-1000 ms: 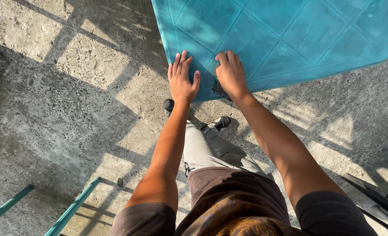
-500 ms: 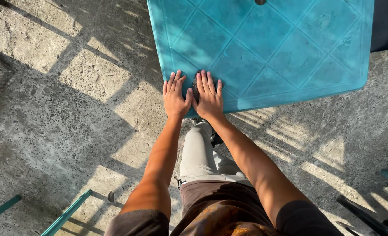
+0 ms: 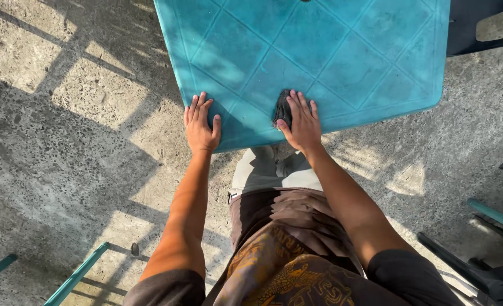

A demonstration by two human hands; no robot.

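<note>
Teal plastic table [image 3: 342,51]: your left hand [image 3: 200,126] lies flat and open at its corner, holding nothing; your right hand [image 3: 301,122], fingers spread, presses a dark rag [image 3: 282,109].

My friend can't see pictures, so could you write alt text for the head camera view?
Seen from above, a person presses the left hand flat on the near edge of a teal plastic table; the right hand rests on a dark cloth there. Sunlit concrete floor lies below.
</note>
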